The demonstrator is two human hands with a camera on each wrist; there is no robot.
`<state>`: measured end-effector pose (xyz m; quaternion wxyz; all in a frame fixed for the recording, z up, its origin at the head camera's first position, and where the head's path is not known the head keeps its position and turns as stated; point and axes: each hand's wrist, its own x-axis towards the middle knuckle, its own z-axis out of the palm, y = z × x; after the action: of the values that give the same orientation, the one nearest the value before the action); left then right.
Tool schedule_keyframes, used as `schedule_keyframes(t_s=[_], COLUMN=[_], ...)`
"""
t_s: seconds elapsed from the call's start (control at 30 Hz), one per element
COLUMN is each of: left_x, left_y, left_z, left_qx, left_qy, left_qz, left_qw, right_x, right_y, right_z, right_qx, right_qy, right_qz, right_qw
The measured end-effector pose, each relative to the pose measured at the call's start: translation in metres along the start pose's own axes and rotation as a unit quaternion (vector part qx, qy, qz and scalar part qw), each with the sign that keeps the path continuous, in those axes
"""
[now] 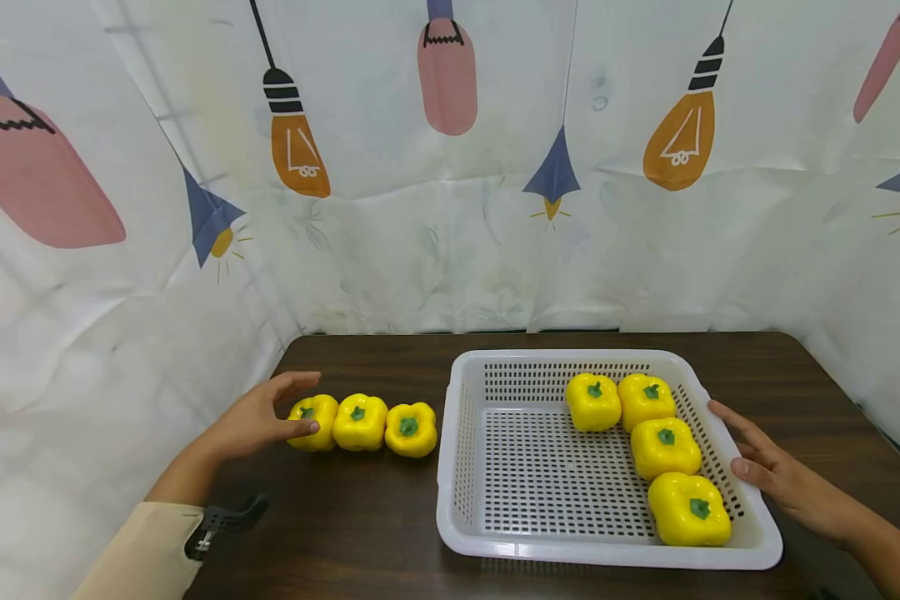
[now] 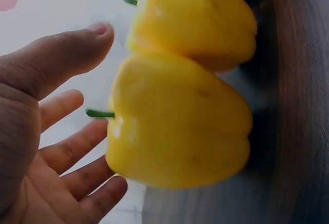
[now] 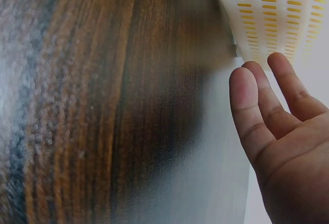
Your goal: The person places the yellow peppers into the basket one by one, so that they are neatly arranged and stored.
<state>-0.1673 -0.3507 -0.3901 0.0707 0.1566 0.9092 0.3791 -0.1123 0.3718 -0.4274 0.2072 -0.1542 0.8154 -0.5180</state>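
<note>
Watching from my end, I take the white perforated plastic basket [image 1: 570, 553] as my landmark. Four yellow bell peppers sit inside it: the inner back pepper [image 1: 592, 403] and the outer back pepper [image 1: 647, 403] side by side near its back wall, the right-wall pepper [image 1: 666, 448] just in front of them, and the front-corner pepper [image 1: 686, 512] at its front right. The floor in its left part lies bare.

Three more stand in a row on the dark wood-grain table [image 1: 330, 533] left of the basket: the near pepper [image 1: 411, 430] close to its left wall, the middle pepper [image 1: 360, 422] next, the far pepper [image 1: 321, 420] at the end away from it.

I judge the filling a little past half: four in, three left outside.

My left hand [image 1: 251, 423], also left of the basket, is spread around the far pepper, thumb and fingers extended rather than gripping; whether a fingertip touches it, I cannot tell. My right hand [image 1: 778, 477] is at the basket's right wall, fingers loosely extended and gripping nothing; I cannot be sure it makes contact. The far pepper looks unlifted, so I judge that its pick-up is only being set up.
</note>
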Motion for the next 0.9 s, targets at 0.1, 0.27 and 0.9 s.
schedule_keyframes(t_s=[0.1, 0.27, 0.9], left_x=[-0.002, -0.004, -0.007], left_y=[-0.008, -0.018, -0.021], left_z=[0.001, 0.002, -0.004], left_qx=[-0.001, -0.015, -0.019], left_qy=[-0.013, -0.023, -0.003], left_qz=[0.0, 0.011, -0.008], left_qw=[0.9999, 0.9996, 0.9998], right_x=[0.0, 0.0, -0.001], right_y=[-0.001, -0.002, -0.001], right_z=[0.001, 0.002, 0.003], right_qx=[-0.003, -0.005, -0.037], right_qy=[-0.001, 0.001, 0.024], right_qz=[-0.001, -0.002, -0.001], right_qw=[1.0, 1.0, 0.999])
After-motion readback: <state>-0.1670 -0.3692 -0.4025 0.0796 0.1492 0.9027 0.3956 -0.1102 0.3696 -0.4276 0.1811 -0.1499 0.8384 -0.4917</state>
